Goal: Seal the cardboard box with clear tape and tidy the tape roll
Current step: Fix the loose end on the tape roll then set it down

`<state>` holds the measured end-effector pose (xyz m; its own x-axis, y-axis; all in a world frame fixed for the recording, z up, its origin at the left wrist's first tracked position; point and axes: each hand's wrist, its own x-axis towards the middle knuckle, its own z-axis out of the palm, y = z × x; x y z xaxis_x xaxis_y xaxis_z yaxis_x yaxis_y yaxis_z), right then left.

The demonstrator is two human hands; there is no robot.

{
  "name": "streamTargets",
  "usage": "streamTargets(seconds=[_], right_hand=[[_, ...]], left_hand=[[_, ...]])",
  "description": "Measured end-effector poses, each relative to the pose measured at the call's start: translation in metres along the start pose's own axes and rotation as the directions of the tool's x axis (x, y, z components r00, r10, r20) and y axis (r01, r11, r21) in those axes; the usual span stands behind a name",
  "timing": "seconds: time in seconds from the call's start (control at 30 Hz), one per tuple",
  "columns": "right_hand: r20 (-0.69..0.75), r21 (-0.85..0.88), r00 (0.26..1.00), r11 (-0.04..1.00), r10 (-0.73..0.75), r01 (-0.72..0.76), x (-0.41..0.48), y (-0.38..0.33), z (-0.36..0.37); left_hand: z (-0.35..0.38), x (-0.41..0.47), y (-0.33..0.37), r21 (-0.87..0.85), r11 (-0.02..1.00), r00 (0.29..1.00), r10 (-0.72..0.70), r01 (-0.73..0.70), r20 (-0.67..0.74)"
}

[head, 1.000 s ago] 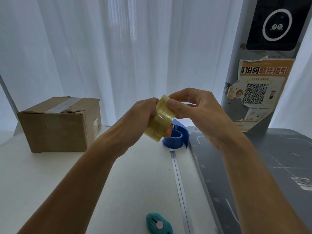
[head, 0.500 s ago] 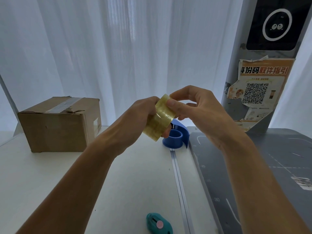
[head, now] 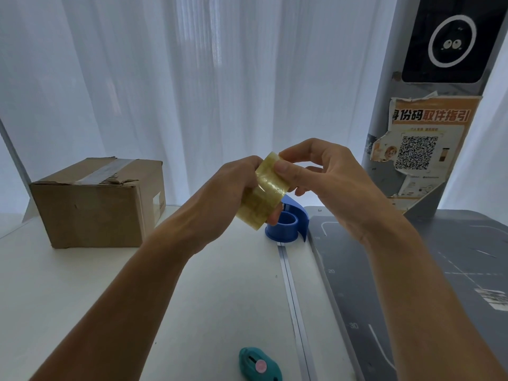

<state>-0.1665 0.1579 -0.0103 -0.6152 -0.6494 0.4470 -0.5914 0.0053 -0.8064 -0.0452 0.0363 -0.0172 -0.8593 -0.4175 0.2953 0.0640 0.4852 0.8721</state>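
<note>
I hold a yellowish clear tape roll [head: 261, 202] in mid-air above the white table [head: 82, 292]. My left hand [head: 228, 193] grips it from the left, fingers through its core. My right hand [head: 321, 171] pinches the roll's upper edge with thumb and forefinger. The cardboard box [head: 99, 204] stands at the far left of the table, flaps down, with a strip of tape along its top seam. Just behind and below the roll sits a blue tape dispenser [head: 288, 224].
A teal box cutter with a pink button [head: 259, 367] lies at the near edge. A dark cutting mat [head: 426, 284] covers the right side, past a metal seam [head: 291, 298]. A grey pillar with a QR poster [head: 423, 152] rises at the back right; white curtains hang behind.
Both hands and the roll have risen very slightly; my right thumb has shifted a little on the roll's top edge. The box and tools have not moved.
</note>
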Motion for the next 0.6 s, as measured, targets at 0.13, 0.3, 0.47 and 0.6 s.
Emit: streamTargets(seconds=[0.13, 0.3, 0.47, 0.6], right_hand=[[0.014, 0.01, 1.0, 1.0, 0.004, -0.004, -0.001, 0.0, -0.001], [0.004, 0.038, 1.0, 0.999, -0.003, 0.003, 0.0, -0.001, 0.002], [0.033, 0.085, 0.999, 0.996, 0.001, -0.004, -0.001, 0.004, -0.008], [0.06, 0.068, 0.998, 0.998, 0.002, -0.006, -0.001, 0.006, -0.009]], left_hand=[[0.0, 0.0, 0.003, -0.016, 1.0, 1.0, -0.013, 0.013, -0.017], [-0.004, -0.002, 0.002, 0.007, 0.999, 0.999, 0.032, -0.032, 0.021], [0.001, -0.002, 0.002, -0.037, 0.999, 0.996, 0.039, -0.036, 0.078], [0.0, -0.001, 0.0, 0.013, 1.0, 0.998, 0.01, -0.011, 0.06]])
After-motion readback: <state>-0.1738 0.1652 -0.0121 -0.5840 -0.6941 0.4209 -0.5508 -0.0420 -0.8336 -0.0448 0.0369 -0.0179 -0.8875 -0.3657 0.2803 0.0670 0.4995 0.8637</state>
